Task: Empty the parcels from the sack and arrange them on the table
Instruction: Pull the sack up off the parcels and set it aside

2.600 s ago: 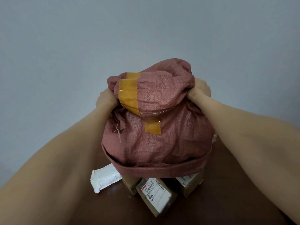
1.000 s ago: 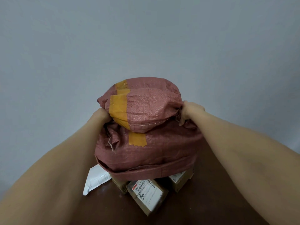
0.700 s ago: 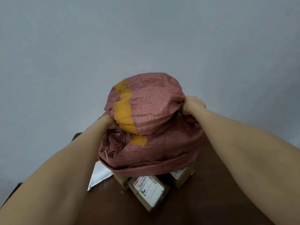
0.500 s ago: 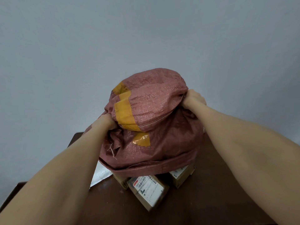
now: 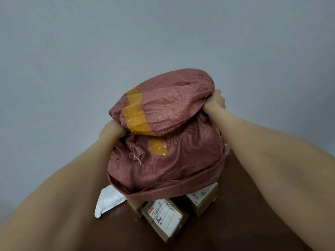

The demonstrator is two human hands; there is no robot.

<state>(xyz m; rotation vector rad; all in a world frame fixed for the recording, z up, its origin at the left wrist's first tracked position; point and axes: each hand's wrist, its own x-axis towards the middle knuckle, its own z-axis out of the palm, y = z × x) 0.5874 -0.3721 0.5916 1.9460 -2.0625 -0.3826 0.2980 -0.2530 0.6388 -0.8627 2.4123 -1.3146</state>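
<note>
The sack (image 5: 172, 154) was gripped at its folds by the left hand (image 5: 110, 132) and the right hand (image 5: 214, 104). Parcels (image 5: 165, 216) on the bench (image 5: 235, 223) were partly hidden under its rim.

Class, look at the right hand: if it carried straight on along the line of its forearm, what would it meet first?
The red sack itself: the right hand grips its bunched upper fold, which lies directly ahead. Depth beyond is unclear.

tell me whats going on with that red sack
A person holds the upturned red sack over the table, the left hand and right hand each gripping its bunched bottom. Its open mouth hangs over parcels already out: a white mailer, a labelled front box and another box to its right. Contents inside are hidden.
</note>
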